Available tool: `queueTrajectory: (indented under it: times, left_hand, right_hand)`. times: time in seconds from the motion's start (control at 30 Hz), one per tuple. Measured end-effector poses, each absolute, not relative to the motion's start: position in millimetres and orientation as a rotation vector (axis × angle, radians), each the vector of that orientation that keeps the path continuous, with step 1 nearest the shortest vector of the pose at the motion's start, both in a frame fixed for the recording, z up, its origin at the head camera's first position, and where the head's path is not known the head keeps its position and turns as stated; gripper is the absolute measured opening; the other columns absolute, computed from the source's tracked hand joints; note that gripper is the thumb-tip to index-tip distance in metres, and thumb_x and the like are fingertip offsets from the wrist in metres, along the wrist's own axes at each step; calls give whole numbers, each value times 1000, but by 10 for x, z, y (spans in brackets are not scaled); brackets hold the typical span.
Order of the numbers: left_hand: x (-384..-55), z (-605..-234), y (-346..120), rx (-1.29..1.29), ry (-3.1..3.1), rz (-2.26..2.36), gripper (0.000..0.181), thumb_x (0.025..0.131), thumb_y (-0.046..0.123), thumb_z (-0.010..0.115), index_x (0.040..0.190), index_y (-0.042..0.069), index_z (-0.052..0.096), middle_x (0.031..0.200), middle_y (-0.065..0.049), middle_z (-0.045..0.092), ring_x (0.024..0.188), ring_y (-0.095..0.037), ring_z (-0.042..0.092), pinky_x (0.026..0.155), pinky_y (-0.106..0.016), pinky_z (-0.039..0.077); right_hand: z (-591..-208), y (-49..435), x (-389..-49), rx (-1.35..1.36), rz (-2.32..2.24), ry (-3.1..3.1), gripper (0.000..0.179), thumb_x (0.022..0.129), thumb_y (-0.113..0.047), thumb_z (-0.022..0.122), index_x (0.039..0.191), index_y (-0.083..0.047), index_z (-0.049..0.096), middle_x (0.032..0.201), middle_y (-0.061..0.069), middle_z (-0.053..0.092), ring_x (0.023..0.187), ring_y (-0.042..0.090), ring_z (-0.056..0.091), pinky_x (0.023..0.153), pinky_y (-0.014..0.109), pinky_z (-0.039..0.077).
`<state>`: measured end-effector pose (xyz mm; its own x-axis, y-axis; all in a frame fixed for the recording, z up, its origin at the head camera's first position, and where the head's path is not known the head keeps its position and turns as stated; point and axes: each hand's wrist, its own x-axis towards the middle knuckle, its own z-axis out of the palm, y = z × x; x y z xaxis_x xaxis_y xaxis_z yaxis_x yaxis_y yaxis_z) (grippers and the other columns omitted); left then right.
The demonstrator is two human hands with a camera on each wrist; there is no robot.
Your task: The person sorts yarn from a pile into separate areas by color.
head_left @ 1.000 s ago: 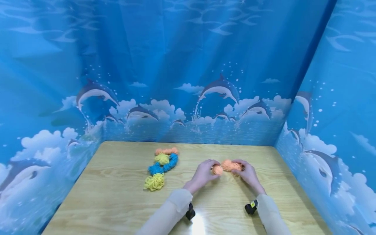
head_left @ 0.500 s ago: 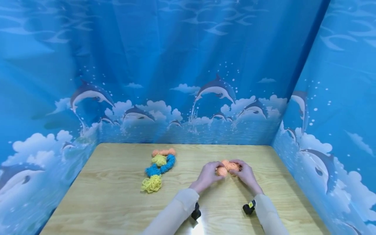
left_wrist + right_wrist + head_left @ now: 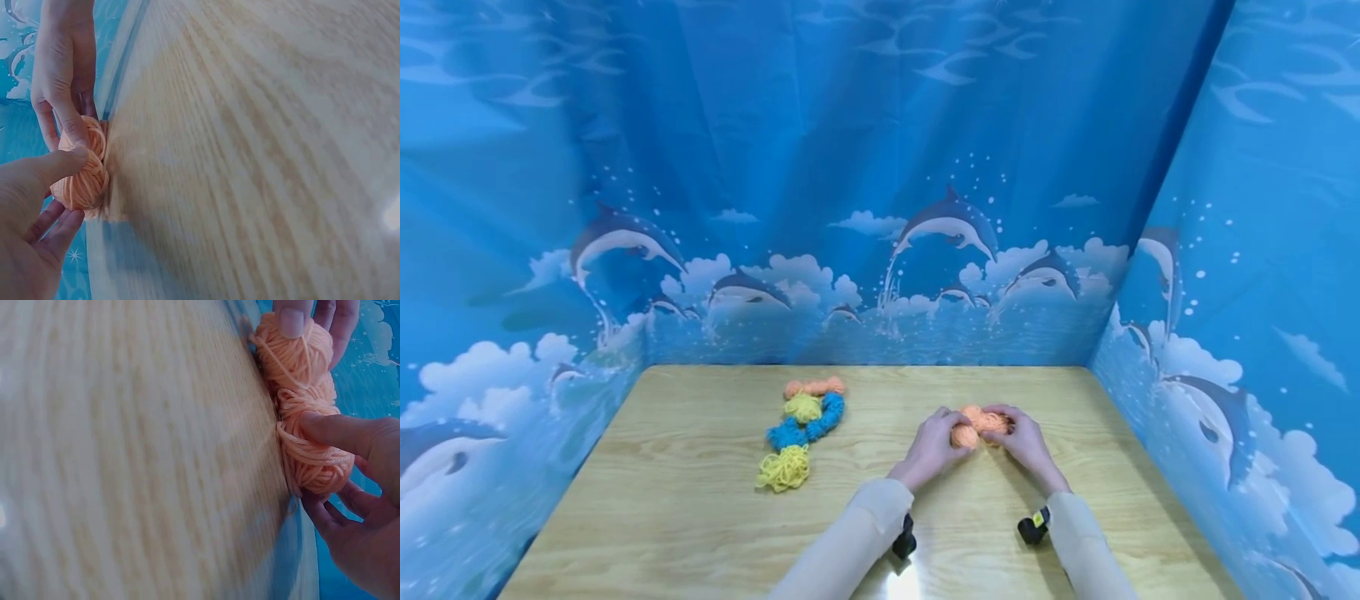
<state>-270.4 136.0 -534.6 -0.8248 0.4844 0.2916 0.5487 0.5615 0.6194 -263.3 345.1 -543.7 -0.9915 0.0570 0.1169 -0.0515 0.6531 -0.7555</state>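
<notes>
My left hand point(image 3: 929, 448) pinches a small peach-orange yarn ball point(image 3: 964, 437) between thumb and fingers. Right beside it, my right hand point(image 3: 1028, 443) grips a looser bundle of peach-orange yarn point(image 3: 987, 418), its thumb point(image 3: 325, 430) on the near face. In the right wrist view, the yarn ball point(image 3: 297, 356) touches the end of the yarn bundle point(image 3: 319, 462), and some strands hang loose. The left wrist view shows the left thumb point(image 3: 59, 165) across the ball, with the right hand point(image 3: 62, 69) beyond. Both pieces are low over the wooden table point(image 3: 700, 517) or resting on it; I cannot tell which.
Left of the hands lies a line of yarn pieces: a peach-orange one point(image 3: 814, 387) at the back, then a yellow ball point(image 3: 803, 407), a curved blue length point(image 3: 826, 417), and a loose yellow bundle point(image 3: 784, 468) in front. A blue dolphin-print curtain point(image 3: 820, 208) surrounds the table's back and sides.
My left hand has carried the yarn ball rightward against the yarn bundle, closing the gap between them. The right hand keeps its grip. The head view has shifted slightly.
</notes>
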Motion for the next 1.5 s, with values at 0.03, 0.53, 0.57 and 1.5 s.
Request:
queueTrajectory:
  times: [0.03, 0.53, 0.57, 1.5]
  left_hand:
    - [-2705, -5349, 1361, -892, -2697, -1118, 38, 82, 18, 86, 117, 14, 70, 109, -2, 64, 97, -17, 64, 89, -26, 55]
    - [-2703, -5340, 1374, -915, -2740, -1033, 39, 85, 21, 84, 121, 15, 70, 111, -1, 65, 98, -15, 64, 89, -26, 55]
    - [-2702, -5340, 1374, -920, -2743, -1026, 40, 85, 22, 84, 122, 16, 70, 112, -1, 65, 99, -15, 63, 89, -26, 55]
    - [-2649, -5321, 1194, -898, -2580, -1208, 29, 92, 17, 76, 119, 9, 71, 115, -5, 71, 104, -21, 67, 89, -24, 56]
  right_hand:
    - [-5438, 3448, -2634, -4, 1255, -2735, 43, 87, -6, 80, 128, -4, 67, 136, 25, 59, 123, 42, 57, 101, 57, 49]
    - [-5437, 3445, -2626, -16, 1219, -2757, 45, 86, -9, 81, 128, -5, 67, 136, 25, 59, 118, 38, 59, 94, 49, 51]
    - [-5431, 3449, -2622, -17, 1217, -2761, 45, 86, -9, 81, 128, -5, 66, 136, 25, 58, 119, 37, 58, 94, 48, 51]
    - [-5271, 3499, -2434, 25, 1241, -2590, 33, 97, -13, 70, 128, -1, 66, 135, 24, 60, 120, 43, 58, 101, 56, 51]
